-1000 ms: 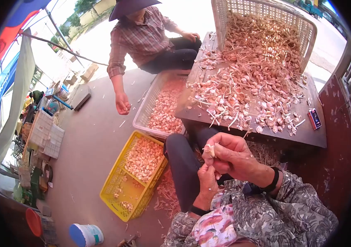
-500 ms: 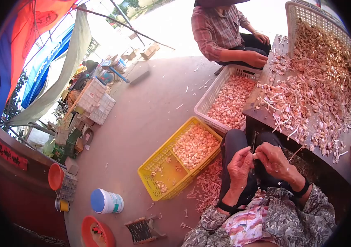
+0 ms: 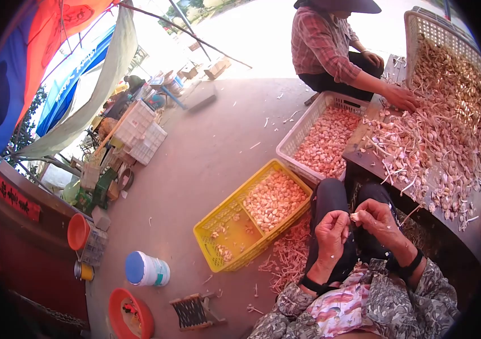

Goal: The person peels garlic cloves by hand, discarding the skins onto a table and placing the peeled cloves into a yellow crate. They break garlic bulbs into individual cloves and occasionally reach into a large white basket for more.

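A small pale garlic clove [image 3: 355, 216] is pinched between the curled fingertips of the left hand [image 3: 331, 230] and right hand [image 3: 379, 221], above the knees, just off the table's [image 3: 367, 161] near edge. It is too small to tell its long axis. A yellow crate [image 3: 220, 217] and peel scraps [image 3: 288, 254] lie to the left. A co-worker's hand [image 3: 401, 99] rests at the table's far edge.

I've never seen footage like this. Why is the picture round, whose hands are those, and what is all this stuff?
No machine here: a person wears a wide-angle camera on the head, looking down, so the round picture shows their own hands. The left hand and right hand meet, pinching one small clove between them. On the ground stand a yellow crate and a white basket, both holding cloves. On the table lies a heap of garlic, spilling from a tilted basket. Another person sits opposite, reaching into that heap.
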### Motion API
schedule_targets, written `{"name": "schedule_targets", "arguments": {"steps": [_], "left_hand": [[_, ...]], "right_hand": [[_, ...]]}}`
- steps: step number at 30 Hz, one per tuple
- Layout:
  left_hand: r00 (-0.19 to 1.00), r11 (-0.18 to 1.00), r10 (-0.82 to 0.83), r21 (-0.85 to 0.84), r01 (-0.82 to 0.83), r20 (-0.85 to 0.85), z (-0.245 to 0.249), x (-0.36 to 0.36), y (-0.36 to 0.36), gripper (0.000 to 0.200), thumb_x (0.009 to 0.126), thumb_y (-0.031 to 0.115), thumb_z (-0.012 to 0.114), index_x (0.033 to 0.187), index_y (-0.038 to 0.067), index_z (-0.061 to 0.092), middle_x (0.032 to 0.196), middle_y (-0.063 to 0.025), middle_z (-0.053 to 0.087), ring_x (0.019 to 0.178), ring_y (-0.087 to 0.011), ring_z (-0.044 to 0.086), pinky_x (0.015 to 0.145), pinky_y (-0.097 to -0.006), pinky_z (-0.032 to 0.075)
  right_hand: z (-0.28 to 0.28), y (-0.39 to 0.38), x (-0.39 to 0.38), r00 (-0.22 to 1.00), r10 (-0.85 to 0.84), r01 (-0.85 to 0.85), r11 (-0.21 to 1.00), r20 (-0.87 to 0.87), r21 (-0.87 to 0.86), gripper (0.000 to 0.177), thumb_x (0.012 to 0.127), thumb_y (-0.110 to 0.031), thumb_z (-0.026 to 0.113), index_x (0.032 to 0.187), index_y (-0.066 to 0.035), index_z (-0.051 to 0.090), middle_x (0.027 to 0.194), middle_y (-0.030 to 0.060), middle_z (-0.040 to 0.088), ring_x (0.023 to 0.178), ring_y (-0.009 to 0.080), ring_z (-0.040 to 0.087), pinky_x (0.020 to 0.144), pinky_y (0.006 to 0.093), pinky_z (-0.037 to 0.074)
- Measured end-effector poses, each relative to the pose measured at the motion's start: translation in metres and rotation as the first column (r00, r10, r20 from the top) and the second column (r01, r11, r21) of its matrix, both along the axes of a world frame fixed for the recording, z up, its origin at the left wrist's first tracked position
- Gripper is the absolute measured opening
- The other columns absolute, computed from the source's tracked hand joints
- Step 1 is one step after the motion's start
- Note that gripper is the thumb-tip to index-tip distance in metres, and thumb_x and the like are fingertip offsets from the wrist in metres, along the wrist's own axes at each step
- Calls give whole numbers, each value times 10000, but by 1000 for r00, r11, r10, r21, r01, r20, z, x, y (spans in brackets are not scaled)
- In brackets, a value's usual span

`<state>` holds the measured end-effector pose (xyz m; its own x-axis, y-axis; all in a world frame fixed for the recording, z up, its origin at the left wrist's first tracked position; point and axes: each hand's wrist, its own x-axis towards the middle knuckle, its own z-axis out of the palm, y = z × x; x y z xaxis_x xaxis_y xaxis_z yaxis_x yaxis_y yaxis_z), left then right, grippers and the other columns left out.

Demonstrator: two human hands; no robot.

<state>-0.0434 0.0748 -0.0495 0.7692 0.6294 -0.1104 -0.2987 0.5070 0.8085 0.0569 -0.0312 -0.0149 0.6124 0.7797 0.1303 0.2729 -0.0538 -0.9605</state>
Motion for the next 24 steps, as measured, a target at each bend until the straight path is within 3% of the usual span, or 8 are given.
{"name": "schedule_targets", "arguments": {"steps": [2, 4, 8, 12, 13, 15, 19, 24], "left_hand": [[999, 995, -15, -102, 19, 36, -5, -1, 4, 83, 878, 112, 566, 855, 36, 590, 696, -6, 562, 452, -33, 422, 396, -149, 304], [1000, 991, -2, -133, 6, 27, -12, -1, 4, 83, 873, 109, 572, 859, 29, 591, 729, -26, 576, 446, -41, 429, 388, -151, 308], [1000, 994, -16, -111, 14, -20, -15, 1, -1, 97, 862, 97, 583, 884, 3, 594, 745, -56, 592, 456, -48, 445, 395, -152, 310], [994, 996, -62, -74, 55, -95, -14, 5, -11, 131, 862, 99, 580, 913, -21, 590, 748, -76, 599, 461, -66, 457, 392, -161, 309], [988, 996, -76, -63, 68, -132, -16, 8, -13, 146, 863, 110, 578, 926, -22, 584, 734, -75, 594, 459, -60, 449, 387, -159, 303], [984, 994, -112, -8, 112, -141, -23, 13, -14, 160, 862, 129, 581, 925, -17, 580, 732, -71, 587, 452, -49, 427, 381, -149, 301], [962, 988, -129, 48, 145, -242, -13, 25, -23, 146, 875, 133, 545, 875, -5, 591, 684, -41, 586, 436, -41, 409, 382, -169, 281], [953, 983, -120, 104, 154, -278, -21, 32, -10, 155, 878, 137, 536, 916, -7, 582, 707, -57, 592, 446, -48, 413, 387, -171, 285]], "right_hand": [[16, -1, 2, 724, 86, 13, 990, -684, 138, 149, 897, -164, 518, 883, -18, 541, 723, 52, 575, 522, 43, 436, 441, 186, 319], [20, 1, 7, 545, 208, 71, 954, -813, 291, 134, 885, -165, 531, 903, -33, 535, 748, 58, 582, 486, 24, 390, 412, 146, 266], [63, 9, 21, 581, 291, 96, 903, -760, 419, 129, 874, -168, 553, 910, -45, 536, 751, 63, 579, 488, 20, 385, 409, 141, 268], [121, 31, 32, 965, -121, 218, 864, -234, 453, 77, 873, -80, 546, 898, -11, 523, 793, 50, 572, 529, 58, 455, 487, 213, 397], [119, 49, 41, 960, -277, 204, 770, 30, 604, 65, 858, -41, 537, 890, 5, 502, 796, 70, 536, 574, 138, 512, 533, 286, 432], [136, 71, 62, 602, -624, 111, 683, 498, 722, 200, 761, 45, 551, 933, -8, 464, 838, 131, 471, 680, 294, 538, 586, 366, 445], [92, 98, 112, 413, -595, 263, 803, 690, 535, 259, 785, -56, 562, 1010, -3, 446, 914, 181, 467, 834, 346, 531, 659, 407, 457], [64, -41, 117, 568, -500, 513, 836, 654, 194, 286, 786, -136, 613, 1038, -41, 516, 906, 155, 523, 857, 337, 550, 726, 395, 456]]}}
